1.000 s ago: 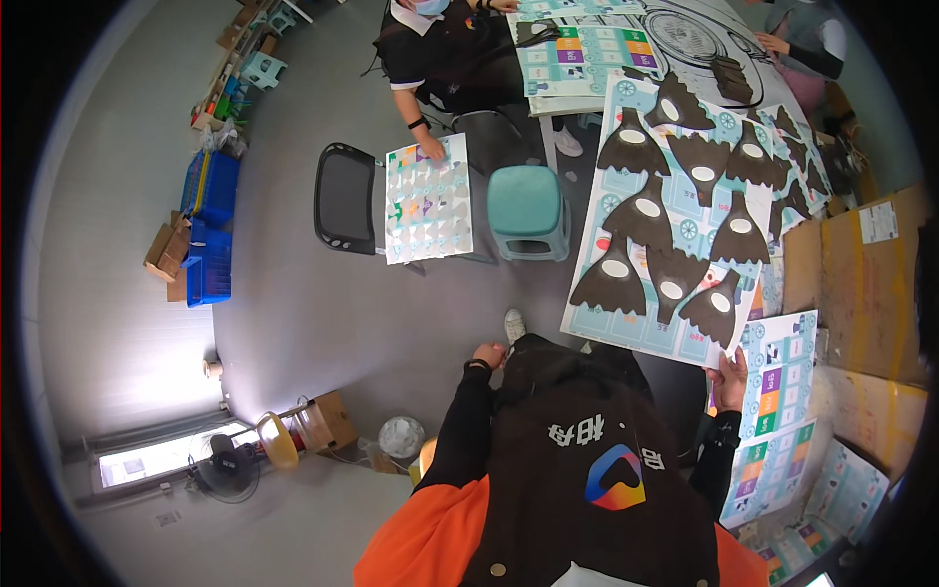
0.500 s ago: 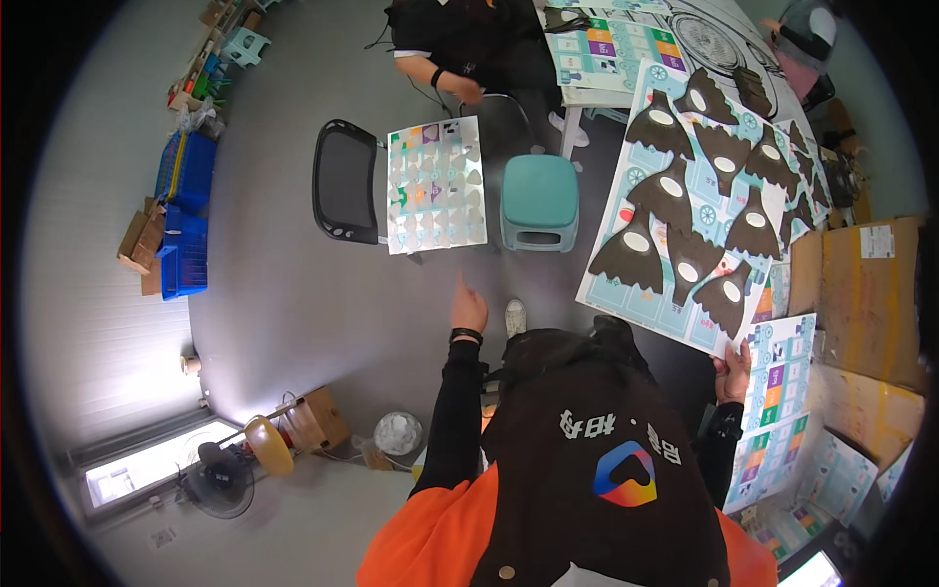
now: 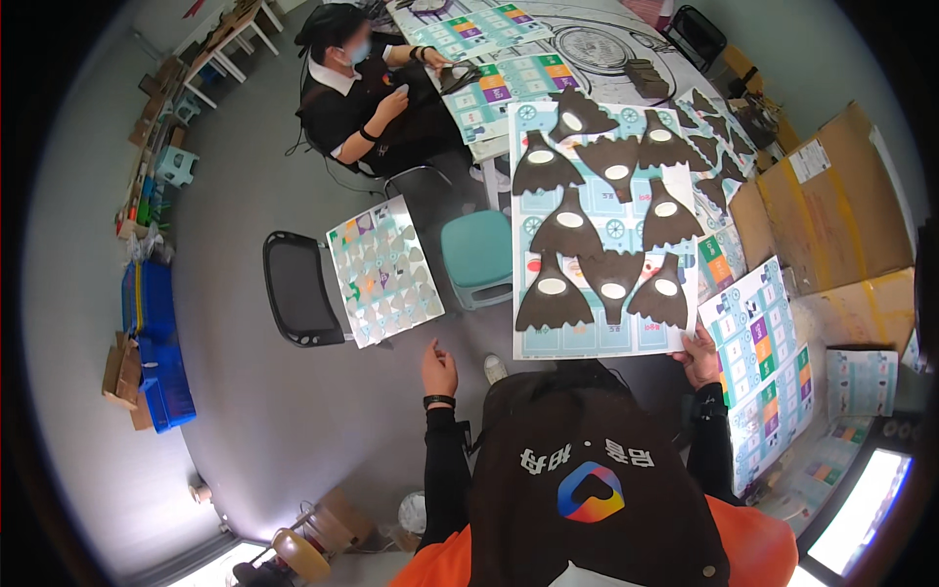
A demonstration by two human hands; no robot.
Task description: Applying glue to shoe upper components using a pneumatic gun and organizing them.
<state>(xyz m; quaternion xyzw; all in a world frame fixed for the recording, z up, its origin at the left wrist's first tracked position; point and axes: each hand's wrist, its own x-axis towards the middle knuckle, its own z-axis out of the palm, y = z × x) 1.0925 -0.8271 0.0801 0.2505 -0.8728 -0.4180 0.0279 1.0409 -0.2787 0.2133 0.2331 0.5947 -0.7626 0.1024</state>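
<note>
Sheet-handling step: right hand (image 3: 700,358) pinches the lower-right corner of the printed sheet (image 3: 599,338) of dark fan-shaped cutouts at 12 o'clock; left hand (image 3: 438,370), fingers loosely spread and empty, should next support its left edge.

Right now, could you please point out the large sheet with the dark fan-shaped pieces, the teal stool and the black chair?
large sheet (image 3: 599,338): head view, bare lower strip.
teal stool (image 3: 476,249): head view, seat top.
black chair (image 3: 298,287): head view, seat middle.

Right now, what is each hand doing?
Left hand: open, empty, held over the floor.
Right hand: gripping the lower right corner of the printed sheet.
</note>
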